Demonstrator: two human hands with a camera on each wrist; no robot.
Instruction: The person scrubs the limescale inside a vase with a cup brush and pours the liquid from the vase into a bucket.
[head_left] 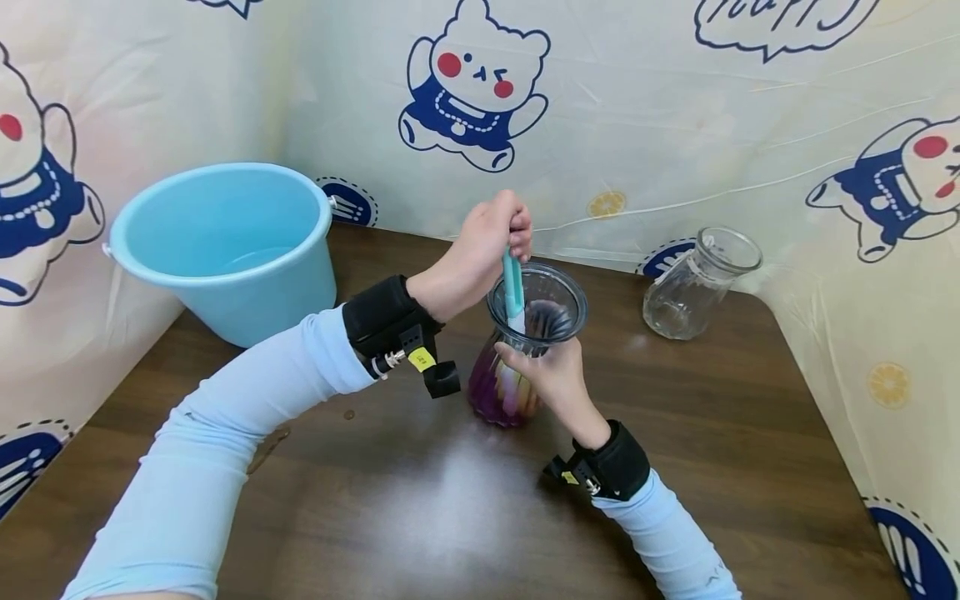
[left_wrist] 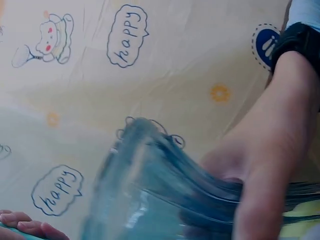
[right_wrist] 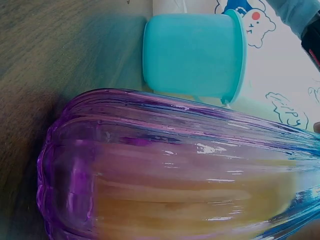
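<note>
In the head view my left hand point(head_left: 487, 250) grips the teal handle of a bottle brush point(head_left: 513, 287), which goes down through the mouth of a glass vase point(head_left: 491, 387). My right hand point(head_left: 553, 373) holds the vase at its neck, thumb toward the front. The vase is ribbed, purple low down and bluish near the rim, and stands on the table. In the right wrist view a yellowish brush head point(right_wrist: 200, 195) shows blurred through the vase wall. The left wrist view has the rim close up, with my right hand point(left_wrist: 265, 160) around the neck.
A light blue bucket point(head_left: 225, 275) with some water in it stands at the back left. At the back right is a clear glass jar point(head_left: 682, 300). A printed sheet point(head_left: 637, 100) hangs behind the brown wooden table point(head_left: 450, 517), which has a few wet spots at left.
</note>
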